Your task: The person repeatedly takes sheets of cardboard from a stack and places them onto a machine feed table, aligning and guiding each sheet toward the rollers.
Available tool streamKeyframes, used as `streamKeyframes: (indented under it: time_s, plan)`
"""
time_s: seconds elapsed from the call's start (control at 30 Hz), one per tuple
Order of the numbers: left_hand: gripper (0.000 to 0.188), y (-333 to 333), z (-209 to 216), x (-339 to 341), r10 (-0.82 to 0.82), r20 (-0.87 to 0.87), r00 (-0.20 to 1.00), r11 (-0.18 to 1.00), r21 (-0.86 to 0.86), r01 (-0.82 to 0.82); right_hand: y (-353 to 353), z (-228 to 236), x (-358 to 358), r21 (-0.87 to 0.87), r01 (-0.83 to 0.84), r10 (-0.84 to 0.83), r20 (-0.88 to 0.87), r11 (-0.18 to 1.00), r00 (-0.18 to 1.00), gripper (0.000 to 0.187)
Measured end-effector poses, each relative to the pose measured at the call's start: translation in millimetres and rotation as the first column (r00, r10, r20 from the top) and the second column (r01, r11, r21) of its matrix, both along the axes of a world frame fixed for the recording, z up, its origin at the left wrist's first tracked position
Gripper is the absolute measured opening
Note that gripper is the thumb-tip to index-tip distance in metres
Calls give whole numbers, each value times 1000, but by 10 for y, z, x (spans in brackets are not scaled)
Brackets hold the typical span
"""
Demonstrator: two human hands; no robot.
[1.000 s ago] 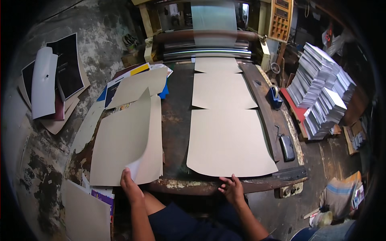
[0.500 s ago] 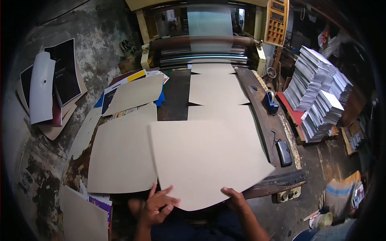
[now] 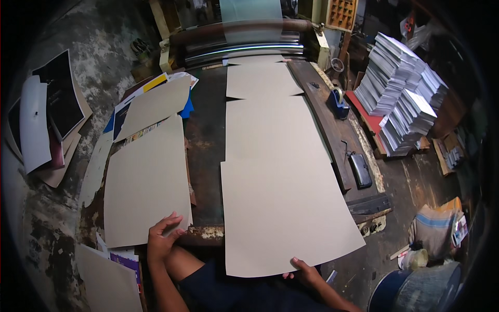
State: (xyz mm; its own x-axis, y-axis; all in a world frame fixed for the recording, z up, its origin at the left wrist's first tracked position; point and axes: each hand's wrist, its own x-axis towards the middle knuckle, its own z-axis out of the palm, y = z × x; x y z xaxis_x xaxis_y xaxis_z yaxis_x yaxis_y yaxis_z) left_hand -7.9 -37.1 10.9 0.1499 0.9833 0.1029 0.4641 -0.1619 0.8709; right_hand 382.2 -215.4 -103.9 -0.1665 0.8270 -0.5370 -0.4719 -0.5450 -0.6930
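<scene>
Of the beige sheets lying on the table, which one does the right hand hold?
The right hand holds the large near sheet that overhangs the table's front edge. The left hand rests on the left sheet; the others lie untouched.

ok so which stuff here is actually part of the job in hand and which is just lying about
In hand:
- left hand on the stack of grey sheets
- right hand gripping the near grey sheet
- more sheets coming off the roller machine

Lying about:
- tape dispenser
- white paper stacks
- dark prints on the floor
- black case
</scene>
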Motion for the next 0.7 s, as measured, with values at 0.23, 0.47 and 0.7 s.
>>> streamKeyframes:
  time_s: [0.23, 0.47, 0.7]
  plan:
    - [27, -3, -78, -41, 176, 112, 978, 983, -68, -169, -95, 108, -62, -27, -5, 5, -1, 1000, 1000, 42]
    - [29, 121, 117, 121, 537, 816, 216, 672, -258, -694, 208, 110, -79, -62, 167, -170, -63, 984, 983, 41]
    - [26, -159, -127, 96, 514, 266, 815, 797, 202, -569, 536, 154, -157, -75, 254, -261, -101, 964, 960, 49]
